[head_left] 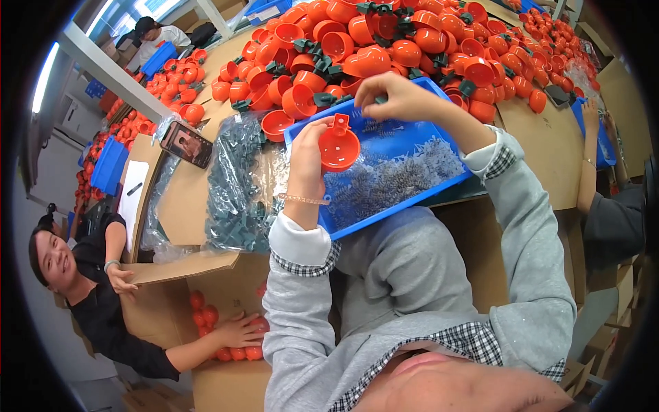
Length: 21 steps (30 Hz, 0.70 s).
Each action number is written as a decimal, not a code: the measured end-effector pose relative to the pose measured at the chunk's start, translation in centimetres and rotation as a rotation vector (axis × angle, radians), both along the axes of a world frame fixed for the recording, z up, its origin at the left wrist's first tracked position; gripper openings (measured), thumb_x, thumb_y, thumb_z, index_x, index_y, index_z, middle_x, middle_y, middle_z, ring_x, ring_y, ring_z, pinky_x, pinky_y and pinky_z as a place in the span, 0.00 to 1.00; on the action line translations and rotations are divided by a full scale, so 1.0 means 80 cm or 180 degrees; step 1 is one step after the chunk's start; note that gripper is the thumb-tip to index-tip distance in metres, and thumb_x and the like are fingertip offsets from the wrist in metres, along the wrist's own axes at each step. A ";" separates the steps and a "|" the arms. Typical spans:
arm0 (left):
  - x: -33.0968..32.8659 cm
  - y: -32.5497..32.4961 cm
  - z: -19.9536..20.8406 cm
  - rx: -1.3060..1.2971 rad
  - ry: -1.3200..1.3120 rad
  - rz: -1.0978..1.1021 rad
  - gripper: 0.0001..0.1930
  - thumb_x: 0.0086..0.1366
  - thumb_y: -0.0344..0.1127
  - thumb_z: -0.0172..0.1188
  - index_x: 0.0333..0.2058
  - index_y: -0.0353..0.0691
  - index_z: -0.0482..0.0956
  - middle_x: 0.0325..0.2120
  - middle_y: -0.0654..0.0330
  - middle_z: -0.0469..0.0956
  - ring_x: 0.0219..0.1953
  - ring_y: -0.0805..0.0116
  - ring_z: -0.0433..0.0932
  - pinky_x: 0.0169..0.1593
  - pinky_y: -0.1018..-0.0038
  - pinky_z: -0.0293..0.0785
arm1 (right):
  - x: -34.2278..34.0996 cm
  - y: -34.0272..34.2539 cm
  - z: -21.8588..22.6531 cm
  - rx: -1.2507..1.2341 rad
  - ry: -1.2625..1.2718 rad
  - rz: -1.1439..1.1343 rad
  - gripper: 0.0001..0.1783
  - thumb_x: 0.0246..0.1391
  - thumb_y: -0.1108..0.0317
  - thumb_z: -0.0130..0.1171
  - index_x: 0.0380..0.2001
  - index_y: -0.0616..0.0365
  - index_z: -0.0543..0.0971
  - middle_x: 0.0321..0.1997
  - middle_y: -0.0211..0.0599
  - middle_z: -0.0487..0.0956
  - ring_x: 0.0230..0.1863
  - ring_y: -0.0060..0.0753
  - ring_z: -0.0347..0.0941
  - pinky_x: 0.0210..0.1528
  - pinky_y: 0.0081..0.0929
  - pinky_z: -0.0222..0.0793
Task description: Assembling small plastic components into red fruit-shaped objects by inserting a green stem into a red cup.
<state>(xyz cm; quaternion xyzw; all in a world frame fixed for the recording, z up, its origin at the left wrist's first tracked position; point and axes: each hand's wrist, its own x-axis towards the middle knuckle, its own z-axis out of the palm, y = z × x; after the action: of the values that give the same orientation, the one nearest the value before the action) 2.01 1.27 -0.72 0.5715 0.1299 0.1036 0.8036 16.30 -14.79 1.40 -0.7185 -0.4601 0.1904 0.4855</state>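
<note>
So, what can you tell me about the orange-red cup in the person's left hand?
The orange-red cup is a small, round, shallow-looking bowl with a smooth, glossy, plastic-looking surface that catches bright highlights. A squarish tab with a small hole stands out from its rim, on the side away from the person. Its open mouth faces the camera, and it looks empty. The left hand grips it from its left side, holding it over the left part of the blue tray. Its underside is hidden.

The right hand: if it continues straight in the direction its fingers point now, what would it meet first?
Probably the orange cup held by the left hand; the right hand points left and down toward it. Depth is unclear, so it could pass above.
</note>
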 end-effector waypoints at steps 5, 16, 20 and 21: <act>0.002 0.007 -0.010 -0.0054 0.0004 0.0015 0.16 0.64 0.36 0.45 0.44 0.31 0.73 0.39 0.54 0.77 0.38 0.67 0.78 0.38 0.72 0.77 | -0.022 0.019 0.009 0.0501 -0.0964 0.0148 0.09 0.41 0.72 0.57 0.27 0.64 0.79 0.25 0.42 0.77 0.30 0.32 0.75 0.36 0.25 0.69; 0.003 0.005 -0.012 -0.0112 -0.0009 -0.0031 0.17 0.64 0.37 0.46 0.45 0.31 0.72 0.40 0.53 0.76 0.39 0.65 0.79 0.37 0.70 0.79 | -0.039 0.025 0.003 0.0966 -0.1360 -0.0153 0.08 0.42 0.74 0.59 0.30 0.64 0.77 0.28 0.40 0.78 0.30 0.31 0.75 0.34 0.25 0.69; 0.002 0.002 -0.007 -0.0116 0.0050 -0.0013 0.18 0.64 0.37 0.45 0.46 0.30 0.72 0.40 0.53 0.76 0.39 0.65 0.79 0.37 0.70 0.79 | -0.036 0.022 0.001 0.0879 -0.1426 -0.0123 0.08 0.42 0.74 0.60 0.29 0.63 0.77 0.27 0.38 0.78 0.29 0.29 0.74 0.32 0.23 0.68; 0.001 0.001 -0.006 -0.0066 0.0099 0.0003 0.18 0.64 0.37 0.45 0.46 0.30 0.71 0.40 0.53 0.76 0.39 0.65 0.79 0.37 0.71 0.79 | -0.036 0.022 0.001 0.0878 -0.1330 -0.0089 0.07 0.42 0.74 0.60 0.29 0.63 0.77 0.26 0.37 0.78 0.28 0.27 0.73 0.32 0.22 0.68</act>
<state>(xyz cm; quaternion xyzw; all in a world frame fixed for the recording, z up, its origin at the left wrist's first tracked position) 2.13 1.35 -1.20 0.5646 0.1437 0.0938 0.8073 13.45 -13.05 1.45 -0.6755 -0.5621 -0.0336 0.4759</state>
